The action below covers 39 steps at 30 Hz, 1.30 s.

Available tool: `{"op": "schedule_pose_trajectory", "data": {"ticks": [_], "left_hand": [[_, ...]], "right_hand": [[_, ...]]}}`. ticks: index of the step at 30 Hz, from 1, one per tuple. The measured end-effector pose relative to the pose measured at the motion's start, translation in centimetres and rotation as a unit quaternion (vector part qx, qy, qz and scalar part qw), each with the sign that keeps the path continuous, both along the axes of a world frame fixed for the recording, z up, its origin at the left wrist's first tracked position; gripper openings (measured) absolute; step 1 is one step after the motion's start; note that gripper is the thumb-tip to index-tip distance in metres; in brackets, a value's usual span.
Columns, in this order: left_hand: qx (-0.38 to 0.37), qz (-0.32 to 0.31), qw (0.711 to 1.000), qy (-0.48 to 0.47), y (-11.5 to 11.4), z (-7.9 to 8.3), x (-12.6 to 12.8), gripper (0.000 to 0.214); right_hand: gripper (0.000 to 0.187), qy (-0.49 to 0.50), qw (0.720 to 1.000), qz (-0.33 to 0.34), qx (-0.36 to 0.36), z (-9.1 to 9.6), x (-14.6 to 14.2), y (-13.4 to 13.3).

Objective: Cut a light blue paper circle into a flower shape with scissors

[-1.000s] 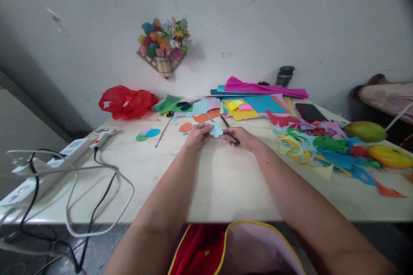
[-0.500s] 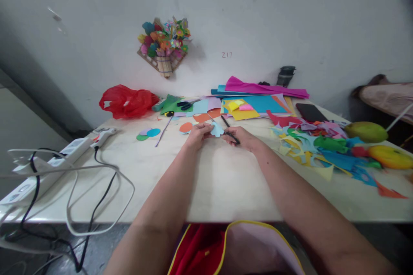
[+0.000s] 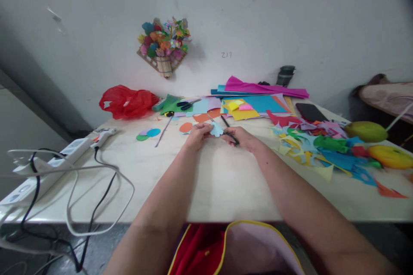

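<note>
My left hand (image 3: 199,134) pinches a small light-blue paper piece (image 3: 217,129) with a scalloped edge, held just over the table. My right hand (image 3: 239,137) grips black-handled scissors (image 3: 231,136) at the paper's right side; whether the blades touch the paper I cannot tell. An orange paper circle (image 3: 186,127) lies just left of my left hand. A thin black stick (image 3: 225,120) lies just beyond my hands. Farther left are a blue paper circle (image 3: 153,132) and a green paper circle (image 3: 142,137), partly overlapping.
Paper scraps (image 3: 309,146) spread at right, beside a phone (image 3: 311,112) and yellow-green fruit (image 3: 366,131). Coloured sheets (image 3: 267,104) and a second pair of scissors (image 3: 185,105) lie at the back. A red plastic bag (image 3: 129,101) and a power strip (image 3: 48,169) with cables are left.
</note>
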<state>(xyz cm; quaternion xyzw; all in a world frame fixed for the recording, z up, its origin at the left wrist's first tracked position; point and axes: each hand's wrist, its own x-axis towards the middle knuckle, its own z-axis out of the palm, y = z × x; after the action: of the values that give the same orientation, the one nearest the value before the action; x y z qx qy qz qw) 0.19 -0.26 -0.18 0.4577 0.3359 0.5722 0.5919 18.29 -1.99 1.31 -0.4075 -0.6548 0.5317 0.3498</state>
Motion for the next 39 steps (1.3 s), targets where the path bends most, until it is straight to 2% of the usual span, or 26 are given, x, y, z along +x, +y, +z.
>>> {"op": "schedule_pose_trajectory", "data": {"ticks": [11,17,25,33,39], "left_hand": [[0.001,0.004,1.000,0.000,0.24,-0.22,-0.13,0.024],[-0.013,0.030,0.999,-0.014,0.09,0.16,-0.11,0.024],[-0.010,0.035,0.999,-0.004,0.03,0.24,-0.02,0.025],[-0.001,0.028,0.999,0.023,-0.11,0.31,0.21,0.027],[0.003,0.000,0.997,0.075,-0.21,0.28,0.45,0.026]], "right_hand": [[0.017,0.000,1.000,-0.001,-0.008,0.08,-0.09,-0.03],[0.018,0.008,0.999,-0.040,-0.022,-0.04,-0.12,0.14],[0.033,0.063,0.989,-0.131,-0.031,0.45,0.18,0.24],[0.042,0.085,0.985,-0.152,-0.016,0.13,0.19,0.60],[0.043,0.108,0.979,-0.173,-0.004,-0.03,0.04,0.79]]}}
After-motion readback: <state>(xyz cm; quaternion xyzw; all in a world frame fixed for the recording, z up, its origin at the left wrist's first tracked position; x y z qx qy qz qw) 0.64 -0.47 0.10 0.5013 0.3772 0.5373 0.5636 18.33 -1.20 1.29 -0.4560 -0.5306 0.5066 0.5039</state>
